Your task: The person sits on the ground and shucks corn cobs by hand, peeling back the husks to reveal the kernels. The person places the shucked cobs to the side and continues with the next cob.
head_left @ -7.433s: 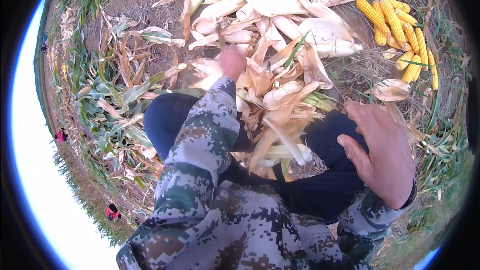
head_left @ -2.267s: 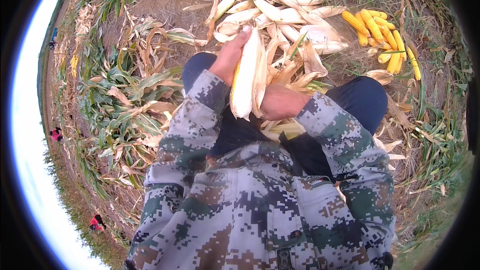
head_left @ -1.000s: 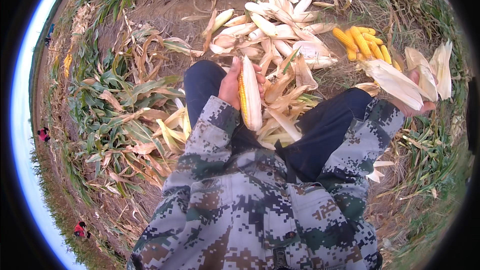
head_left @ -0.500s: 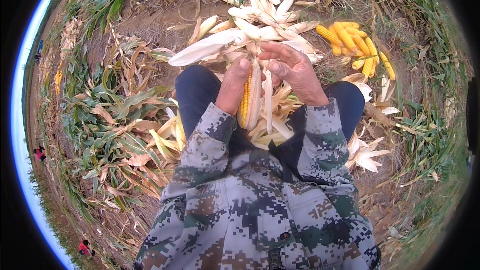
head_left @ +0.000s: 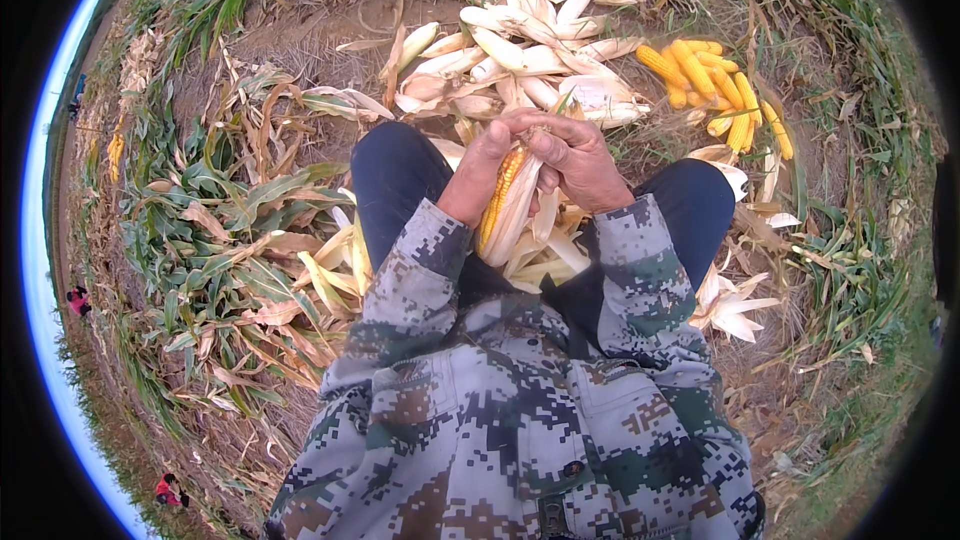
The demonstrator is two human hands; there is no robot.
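Between my knees is a partly husked ear of corn (head_left: 503, 198), yellow kernels bare along its left side. My left hand (head_left: 478, 178) is closed around its upper part. Pressed up against it, my right hand (head_left: 580, 162) has its fingers curled and its thumb at the top of the ear. Pale corn husk (head_left: 519, 222) still covers the ear's right side and hangs below my right hand, which grips it near the top. The fingertips of both hands are partly hidden.
Unhusked ears (head_left: 530, 40) lie piled just beyond my hands. Bare yellow cobs (head_left: 715, 85) are heaped at the far right. Loose husks (head_left: 545, 252) gather between my legs, with cut stalks and leaves (head_left: 235, 210) to the left. People (head_left: 170, 490) show small at the left rim.
My right hand has moved in against my left, and its raised fingers have curled around the husk. The long pale husk flap that stretched out to the left no longer shows there.
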